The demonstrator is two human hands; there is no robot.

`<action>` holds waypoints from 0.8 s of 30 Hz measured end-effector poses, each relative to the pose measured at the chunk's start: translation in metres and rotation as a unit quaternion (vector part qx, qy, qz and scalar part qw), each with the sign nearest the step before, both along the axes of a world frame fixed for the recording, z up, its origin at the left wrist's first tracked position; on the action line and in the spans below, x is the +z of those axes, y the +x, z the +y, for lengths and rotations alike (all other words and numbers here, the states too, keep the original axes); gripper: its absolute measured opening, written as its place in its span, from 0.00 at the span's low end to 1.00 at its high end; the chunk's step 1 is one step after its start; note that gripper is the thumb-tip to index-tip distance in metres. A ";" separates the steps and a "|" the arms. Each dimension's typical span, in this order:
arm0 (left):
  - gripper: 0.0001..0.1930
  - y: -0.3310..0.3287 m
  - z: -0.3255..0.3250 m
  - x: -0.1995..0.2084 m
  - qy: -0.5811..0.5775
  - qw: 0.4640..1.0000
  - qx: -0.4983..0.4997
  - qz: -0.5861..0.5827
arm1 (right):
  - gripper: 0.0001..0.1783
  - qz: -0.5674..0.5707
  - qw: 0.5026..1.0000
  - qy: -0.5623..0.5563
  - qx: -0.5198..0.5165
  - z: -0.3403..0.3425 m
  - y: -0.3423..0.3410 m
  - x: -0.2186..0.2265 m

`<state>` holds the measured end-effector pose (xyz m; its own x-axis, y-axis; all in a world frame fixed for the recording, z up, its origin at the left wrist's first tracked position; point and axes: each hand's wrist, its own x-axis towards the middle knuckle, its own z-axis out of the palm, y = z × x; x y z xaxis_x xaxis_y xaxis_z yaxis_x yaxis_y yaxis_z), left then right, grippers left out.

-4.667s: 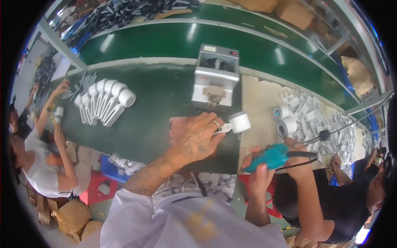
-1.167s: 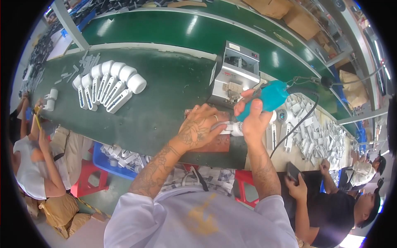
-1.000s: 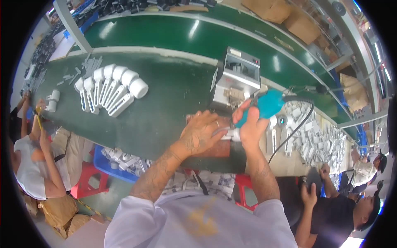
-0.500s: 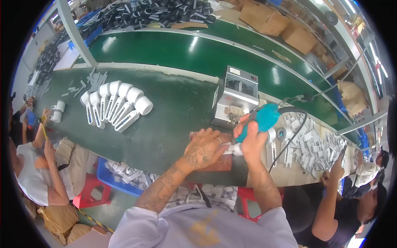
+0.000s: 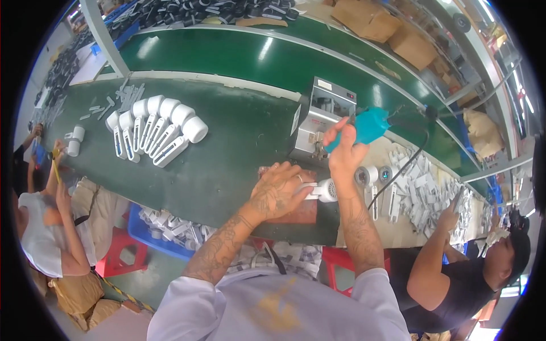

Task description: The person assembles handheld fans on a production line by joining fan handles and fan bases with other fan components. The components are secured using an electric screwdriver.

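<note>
My left hand [image 5: 278,192] is closed on a white handheld fan [image 5: 327,191], pressing it down by its handle. The fan lies on a reddish-brown mat [image 5: 300,215], its round grille at the right end. My right hand [image 5: 346,152] grips a teal electric screwdriver [image 5: 369,126], raised above the bench and apart from the fan. The screwdriver is close to the front of a grey metal screw feeder [image 5: 318,122]. Its bit is hidden or too small to make out.
White fans [image 5: 165,128] stand in a curved row at left. Grey plastic parts [image 5: 421,193] are heaped at right, beside two fans with round displays [image 5: 387,173]. A blue bin [image 5: 139,230] sits below the bench edge. The screwdriver's black cable [image 5: 418,162] crosses the right side. Co-workers sit both sides.
My right hand has lifted the screwdriver up and away from the fan, toward the screw feeder. More of the fan's round grille now shows; my left hand stays on it.
</note>
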<state>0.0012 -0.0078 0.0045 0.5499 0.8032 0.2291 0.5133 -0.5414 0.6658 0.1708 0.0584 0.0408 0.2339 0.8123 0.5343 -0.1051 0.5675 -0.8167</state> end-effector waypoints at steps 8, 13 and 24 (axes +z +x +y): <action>0.13 0.000 0.005 -0.008 0.067 0.997 0.016 -0.031 | 0.28 0.004 0.992 -0.127 -0.016 -0.057 -0.003 0.031; 0.14 -0.001 0.001 -0.005 0.043 0.999 0.020 -0.020 | 0.33 -0.025 0.995 -0.091 0.033 -0.083 0.007 0.018; 0.15 0.000 0.001 -0.006 0.005 1.000 0.010 0.002 | 0.32 -0.016 0.994 -0.108 0.019 -0.090 0.008 -0.007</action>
<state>0.0013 -0.0066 -0.0011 0.5339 0.8122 0.2351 0.5269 -0.5370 0.6588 0.1785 -0.0314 0.0339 0.1869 0.9165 0.3536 -0.0956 0.3752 -0.9220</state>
